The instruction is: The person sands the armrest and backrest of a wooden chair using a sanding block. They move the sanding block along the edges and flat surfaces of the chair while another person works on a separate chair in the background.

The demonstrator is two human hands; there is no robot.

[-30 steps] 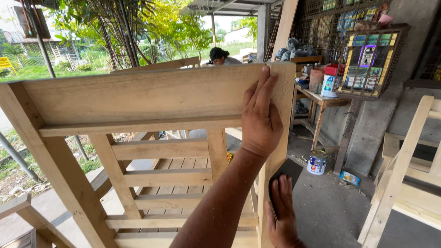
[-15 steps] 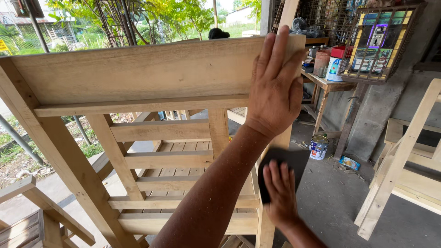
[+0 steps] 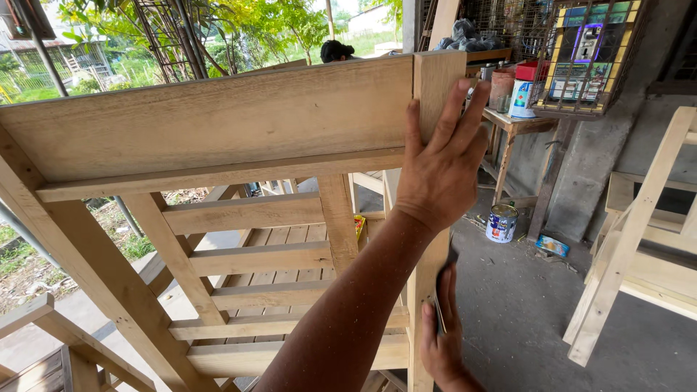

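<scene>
bracing the big unfinished wooden frame [image 3: 218, 123] in front of me, left hand [image 3: 443, 167] flat, fingers spread on its upright post [image 3: 435, 80]. lower down, right hand [image 3: 443, 334] pinches a dark sanding sheet [image 3: 440, 290] against the post edge. paint tin [image 3: 502, 223] on the floor beyond.

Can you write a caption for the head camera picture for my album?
Left hand flat on a bare wooden frame's post, right hand pressing a dark sanding pad lower down.
</scene>
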